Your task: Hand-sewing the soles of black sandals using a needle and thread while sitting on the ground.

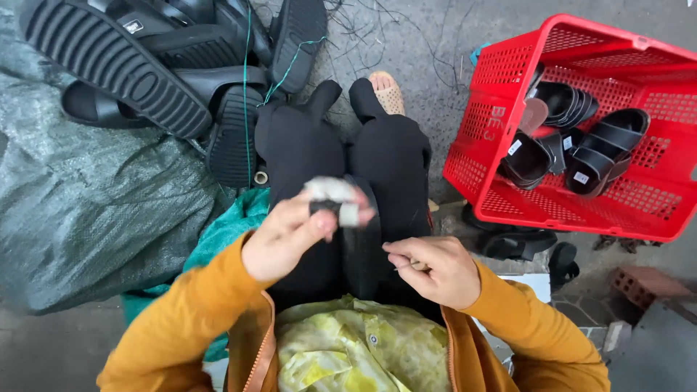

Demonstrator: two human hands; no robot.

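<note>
seated person, head view. black sandal (361,247) lies on the lap, long axis running away from the body, between both hands. left hand (290,236), fingers taped, pinches its near strap; right hand (428,268), just beside it, is closed on a thin tool.

Seen from above, a seated person wears a mustard-orange jacket with long sleeves (181,319) reaching the wrists, its front open along a brown zip edge (263,356). Between the jacket's two halves shows a yellow-green patterned shirt (363,352) with a small round button. Beyond the shirt run black trousers (341,156), and past them a tan perforated sandal (388,91). White tape wraps fingertips of the left hand (290,236).
</note>
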